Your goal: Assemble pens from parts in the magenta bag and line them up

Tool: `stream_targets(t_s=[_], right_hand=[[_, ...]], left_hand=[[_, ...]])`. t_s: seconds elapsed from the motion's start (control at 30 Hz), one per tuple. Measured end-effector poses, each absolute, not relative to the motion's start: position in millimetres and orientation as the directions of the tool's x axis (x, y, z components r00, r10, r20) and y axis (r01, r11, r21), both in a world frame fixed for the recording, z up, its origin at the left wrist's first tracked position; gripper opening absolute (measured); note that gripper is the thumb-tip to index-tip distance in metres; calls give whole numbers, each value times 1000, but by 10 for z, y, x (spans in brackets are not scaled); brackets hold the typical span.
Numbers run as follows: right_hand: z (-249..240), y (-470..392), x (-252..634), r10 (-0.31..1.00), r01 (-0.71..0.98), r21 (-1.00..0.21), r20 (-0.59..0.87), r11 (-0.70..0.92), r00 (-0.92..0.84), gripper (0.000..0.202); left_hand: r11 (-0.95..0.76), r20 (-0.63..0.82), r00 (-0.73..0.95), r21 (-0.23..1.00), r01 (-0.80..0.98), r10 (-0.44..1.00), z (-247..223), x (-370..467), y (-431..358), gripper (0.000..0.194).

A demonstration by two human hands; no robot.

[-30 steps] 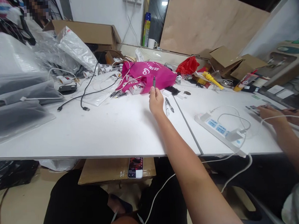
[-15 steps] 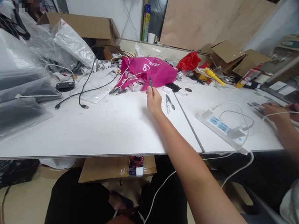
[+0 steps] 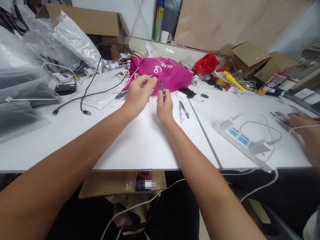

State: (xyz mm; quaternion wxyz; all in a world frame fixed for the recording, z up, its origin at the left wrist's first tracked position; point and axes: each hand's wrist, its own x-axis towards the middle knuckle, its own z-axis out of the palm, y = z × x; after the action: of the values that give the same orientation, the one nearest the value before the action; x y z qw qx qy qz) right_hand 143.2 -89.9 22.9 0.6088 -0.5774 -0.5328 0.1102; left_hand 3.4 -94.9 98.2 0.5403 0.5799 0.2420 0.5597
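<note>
My right hand (image 3: 164, 107) is closed around a dark grey pen (image 3: 161, 86), whose upper end stands up out of the fist. My left hand (image 3: 139, 94) is just left of the pen, fingers loosely bent and reaching toward its top, with nothing visible in them. I cannot make out any contact between those fingers and the pen. Behind both hands lies a magenta bag (image 3: 171, 75) with white print. On the white table right of my right hand lie two more pens, a dark one (image 3: 184, 110) and a whitish one (image 3: 181, 113).
A white power strip (image 3: 240, 139) with plugged-in cables lies on the right; beyond it are another person's hands (image 3: 303, 122). Black cables (image 3: 85, 107) and grey plastic bags (image 3: 18, 101) are on the left. Cardboard boxes (image 3: 89, 20) and a red bag (image 3: 206, 63) sit at the back.
My left arm has come into view from the lower left, bringing my left hand beside the pen. My right hand still holds the pen in nearly the same place; the view has shifted slightly.
</note>
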Motion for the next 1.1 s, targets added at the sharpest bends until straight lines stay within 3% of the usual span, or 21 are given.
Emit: stream_targets(t_s=[0.17,0.3,0.43,0.57,0.63,0.9,1.1], right_hand=[[177,-894,1428,780,525,-809,499,264,377,28],[139,-895,1393,827,578,-766,499,282,258,21],[128,-905,1358,862,589,-763,462,266,208,21],[134,-912,1391,866,533,-803,443,268,232,29],[145,-919,1413,871,504,-824,425,260,246,34],[185,-934,1371,893,533,-824,371,191,253,29],[172,-938,1365,927,423,-887,298,182,226,29]], left_hand=[[-327,390,174,895,-303,904,491,319,-354,24],[-356,429,195,878,-321,882,240,309,-377,31],[-263,351,235,905,-335,907,238,193,-335,49],[-64,219,311,896,-439,925,275,160,-287,17],[14,158,342,892,-452,926,285,163,-297,21],[-13,143,295,916,-401,945,222,140,-264,24],[82,164,432,864,-497,887,192,144,-219,20]])
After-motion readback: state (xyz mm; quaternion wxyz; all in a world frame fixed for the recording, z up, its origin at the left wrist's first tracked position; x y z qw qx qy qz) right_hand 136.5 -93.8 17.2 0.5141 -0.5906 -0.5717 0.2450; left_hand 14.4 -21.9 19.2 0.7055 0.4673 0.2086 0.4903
